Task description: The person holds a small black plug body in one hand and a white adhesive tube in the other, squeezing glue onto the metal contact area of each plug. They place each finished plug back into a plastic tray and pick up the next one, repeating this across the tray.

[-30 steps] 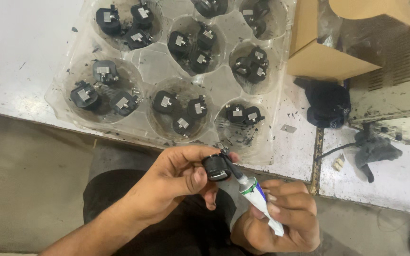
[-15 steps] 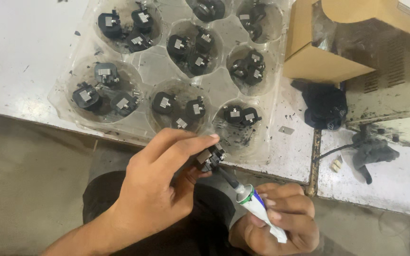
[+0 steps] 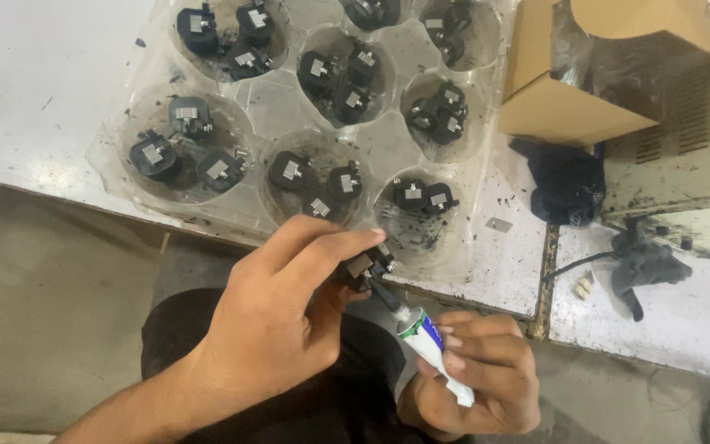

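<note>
My left hand (image 3: pixel 277 316) pinches a small black part with a metal clip (image 3: pixel 363 268) just in front of the table's near edge. My right hand (image 3: pixel 474 374) grips a white squeeze tube (image 3: pixel 435 349) with a green and blue band; its dark nozzle touches the underside of the black part. Above them lies a clear plastic tray (image 3: pixel 273 99) with round wells, each well holding two or three of the same black parts (image 3: pixel 310 177).
A brown cardboard box (image 3: pixel 564 99) stands at the back right. A black cloth (image 3: pixel 569 185) lies below it, and a dark grey cabled piece (image 3: pixel 647 263) rests on the right panel. The white table top (image 3: pixel 34 99) is speckled with black grime.
My left hand has turned over and carried the black part up toward the tray's near edge. The right hand and tube followed, with the nozzle still against the part.
</note>
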Demonstrator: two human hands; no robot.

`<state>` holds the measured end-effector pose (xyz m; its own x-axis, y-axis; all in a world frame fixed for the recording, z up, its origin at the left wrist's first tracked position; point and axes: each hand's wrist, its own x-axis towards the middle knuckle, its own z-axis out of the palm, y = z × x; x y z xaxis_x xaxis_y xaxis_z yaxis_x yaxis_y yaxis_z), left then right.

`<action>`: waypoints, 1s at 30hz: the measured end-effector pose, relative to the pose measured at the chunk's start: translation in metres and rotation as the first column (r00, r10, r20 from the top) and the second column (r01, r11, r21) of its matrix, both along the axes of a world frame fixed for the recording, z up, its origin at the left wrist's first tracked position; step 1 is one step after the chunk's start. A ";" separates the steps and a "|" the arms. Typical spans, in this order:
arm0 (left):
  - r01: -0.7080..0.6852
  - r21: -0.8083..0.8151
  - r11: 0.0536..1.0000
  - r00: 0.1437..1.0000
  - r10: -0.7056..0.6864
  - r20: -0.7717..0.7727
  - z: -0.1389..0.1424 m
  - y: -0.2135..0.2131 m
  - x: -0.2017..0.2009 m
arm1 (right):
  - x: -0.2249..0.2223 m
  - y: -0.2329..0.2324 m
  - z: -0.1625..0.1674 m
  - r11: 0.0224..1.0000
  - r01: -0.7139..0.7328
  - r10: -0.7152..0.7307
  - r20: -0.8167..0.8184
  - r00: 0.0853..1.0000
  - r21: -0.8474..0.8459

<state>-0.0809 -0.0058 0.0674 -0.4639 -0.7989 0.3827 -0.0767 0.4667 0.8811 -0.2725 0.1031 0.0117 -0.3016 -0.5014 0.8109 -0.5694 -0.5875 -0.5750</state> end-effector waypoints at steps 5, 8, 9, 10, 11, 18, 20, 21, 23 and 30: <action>0.012 0.046 0.999 1.000 -0.012 0.004 -0.001 -0.001 -0.001 | 0.009 -0.004 -0.005 0.998 0.020 -0.014 0.087 0.996 -0.066; 0.015 0.062 0.998 1.000 -0.015 0.001 0.000 -0.001 -0.001 | 0.012 -0.004 -0.006 0.996 0.047 -0.038 0.119 0.992 -0.075; 0.015 0.060 0.998 1.000 -0.015 -0.001 0.000 -0.001 -0.001 | 0.012 -0.004 -0.006 0.996 0.051 -0.042 0.124 0.991 -0.076; 0.018 0.057 0.998 1.000 -0.017 -0.006 0.000 -0.001 -0.001 | 0.013 -0.004 -0.006 0.995 0.057 -0.047 0.130 0.990 -0.079; 0.020 0.053 0.998 1.000 -0.019 -0.011 0.000 -0.001 -0.001 | 0.012 -0.004 -0.006 0.995 0.063 -0.051 0.136 0.989 -0.081; -0.009 0.041 0.999 1.000 0.010 -0.011 0.000 0.001 -0.004 | 0.014 0.000 -0.008 0.995 0.077 -0.067 0.142 0.988 -0.068; 0.013 0.108 0.994 0.999 -0.009 -0.041 0.001 0.002 -0.005 | 0.012 0.001 -0.007 0.995 0.067 -0.057 0.135 0.989 -0.068; 0.025 0.142 0.990 0.998 -0.017 -0.055 0.001 0.002 -0.005 | 0.011 0.001 -0.007 0.996 0.062 -0.052 0.131 0.990 -0.068; 0.036 0.205 0.978 0.998 -0.024 -0.061 0.001 0.002 -0.007 | 0.009 0.004 -0.004 0.998 0.051 -0.046 0.112 0.993 -0.039; 0.101 0.392 0.915 0.993 -0.068 -0.096 -0.008 0.002 -0.011 | 0.011 -0.001 -0.003 0.996 0.082 -0.078 0.111 0.991 -0.032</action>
